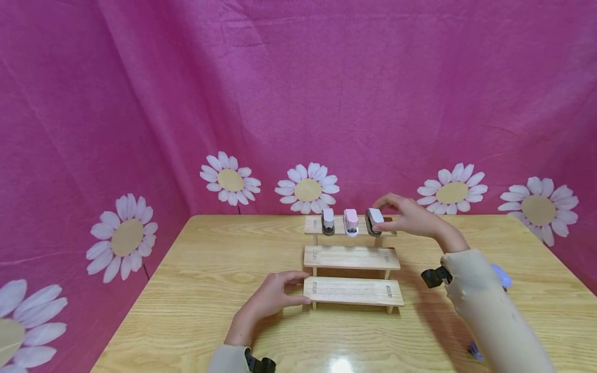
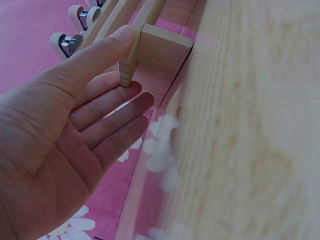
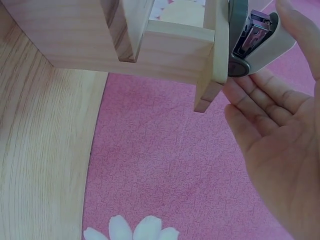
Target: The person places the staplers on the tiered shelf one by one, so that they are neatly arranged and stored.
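Observation:
A three-tier wooden stand [image 1: 352, 291] stands on the table. On its top tier sit three small staplers in a row: a white-and-black stapler [image 1: 328, 221] at left, a pink stapler [image 1: 351, 223] in the middle, and another white-and-black stapler [image 1: 374, 220] at right. My right hand [image 1: 410, 216] holds the right stapler between thumb and fingers; in the right wrist view that stapler [image 3: 272, 47] is at the board's end. My left hand [image 1: 272, 295] grips the left end of the lowest tier, its thumb at the front corner and fingers at the back.
A purple object [image 1: 501, 275] lies on the table [image 1: 210, 280] at right, partly hidden by my right sleeve. Another dark purple item [image 1: 475, 350] shows below the forearm. A magenta cloth [image 1: 373, 103] with daisies hangs behind and at the left.

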The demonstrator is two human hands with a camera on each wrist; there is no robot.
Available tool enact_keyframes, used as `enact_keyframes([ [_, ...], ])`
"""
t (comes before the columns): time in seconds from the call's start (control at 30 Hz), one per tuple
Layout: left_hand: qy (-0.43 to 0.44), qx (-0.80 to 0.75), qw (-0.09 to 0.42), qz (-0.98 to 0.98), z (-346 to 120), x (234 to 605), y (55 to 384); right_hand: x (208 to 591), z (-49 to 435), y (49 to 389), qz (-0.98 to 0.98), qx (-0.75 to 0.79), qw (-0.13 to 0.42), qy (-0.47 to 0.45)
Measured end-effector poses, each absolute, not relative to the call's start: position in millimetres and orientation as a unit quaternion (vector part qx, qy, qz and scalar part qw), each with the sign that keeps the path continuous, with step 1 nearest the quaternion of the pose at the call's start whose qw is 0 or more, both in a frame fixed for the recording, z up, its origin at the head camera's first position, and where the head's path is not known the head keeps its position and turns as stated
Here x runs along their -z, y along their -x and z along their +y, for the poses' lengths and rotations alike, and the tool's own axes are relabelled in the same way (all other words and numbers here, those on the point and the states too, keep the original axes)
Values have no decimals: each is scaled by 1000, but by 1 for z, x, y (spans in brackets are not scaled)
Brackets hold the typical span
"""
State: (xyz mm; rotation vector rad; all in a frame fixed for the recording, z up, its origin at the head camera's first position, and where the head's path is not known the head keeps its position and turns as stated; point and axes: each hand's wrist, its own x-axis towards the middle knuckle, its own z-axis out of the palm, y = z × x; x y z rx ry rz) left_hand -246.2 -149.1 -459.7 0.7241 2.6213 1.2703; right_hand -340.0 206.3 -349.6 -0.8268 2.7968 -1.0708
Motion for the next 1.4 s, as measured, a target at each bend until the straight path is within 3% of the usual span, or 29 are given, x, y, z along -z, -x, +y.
enact_keyframes([
  [0.8,-242,-421,73,871,-149,458,245,357,216,331,899,337,-27,278],
  [1.4,-236,-413,73,876,-150,458,246,361,266,307,907,329,-46,259],
])
